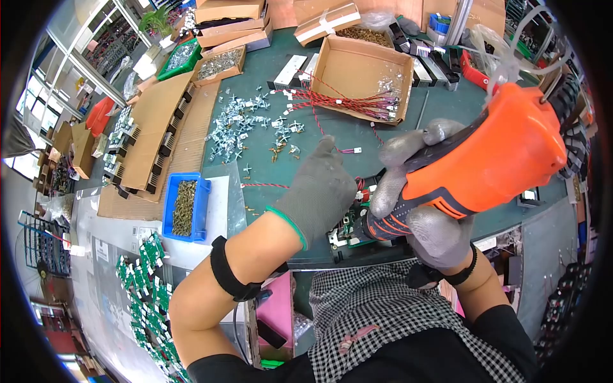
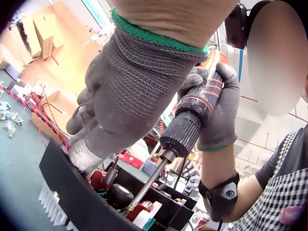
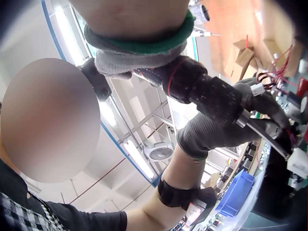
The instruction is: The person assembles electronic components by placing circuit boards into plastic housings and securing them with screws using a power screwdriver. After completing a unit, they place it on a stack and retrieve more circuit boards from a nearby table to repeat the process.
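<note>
My right hand (image 1: 439, 233), in a grey glove, grips an orange and black power drill (image 1: 491, 153). Its long metal bit (image 2: 153, 182) slants down into a black housing (image 2: 72, 185), the tip among the parts inside. Those parts include a black coil (image 2: 119, 195) and a green circuit board (image 1: 348, 230). My left hand (image 1: 316, 188), also gloved, holds the housing at its wall, fingertips over the rim in the left wrist view. White metal heat-sink fins (image 2: 50, 204) show along the housing's outer side. A white connector (image 3: 297, 161) sits near the bit tip in the right wrist view.
Beyond my hands lies a cardboard tray (image 1: 408, 70) with red and black wires (image 1: 345, 101). Loose metal clips (image 1: 236, 124) are spread left of it. A blue bin (image 1: 203, 204) of brass-coloured screws and a pile of green circuit boards (image 1: 150, 293) are at the left.
</note>
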`<action>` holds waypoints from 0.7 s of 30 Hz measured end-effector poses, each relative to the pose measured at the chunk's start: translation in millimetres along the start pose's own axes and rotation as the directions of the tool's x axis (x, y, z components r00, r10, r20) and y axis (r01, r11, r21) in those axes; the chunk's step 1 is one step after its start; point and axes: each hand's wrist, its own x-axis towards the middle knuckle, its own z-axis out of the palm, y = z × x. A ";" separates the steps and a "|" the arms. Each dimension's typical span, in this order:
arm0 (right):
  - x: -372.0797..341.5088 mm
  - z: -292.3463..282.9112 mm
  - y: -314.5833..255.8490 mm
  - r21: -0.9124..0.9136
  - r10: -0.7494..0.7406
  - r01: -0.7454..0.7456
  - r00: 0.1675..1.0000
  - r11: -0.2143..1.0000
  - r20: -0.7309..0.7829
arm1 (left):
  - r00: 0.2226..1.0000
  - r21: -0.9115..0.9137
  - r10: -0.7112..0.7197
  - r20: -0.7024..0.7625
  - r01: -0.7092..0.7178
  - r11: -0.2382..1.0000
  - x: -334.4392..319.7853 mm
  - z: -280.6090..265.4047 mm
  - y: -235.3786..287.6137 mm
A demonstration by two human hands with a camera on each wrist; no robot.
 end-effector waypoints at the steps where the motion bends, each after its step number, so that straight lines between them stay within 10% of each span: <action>1: -0.1 2.0 1.5 0.006 -0.001 0.001 1.000 1.000 0.000 | 1.000 -0.003 -0.003 0.003 0.003 1.000 0.2 -0.7 -0.4; 21: -6.0 7.4 25.3 -0.110 -0.063 0.062 0.998 0.992 0.000 | 0.998 -0.179 0.019 -0.067 -0.031 0.983 -17.9 9.7 -9.2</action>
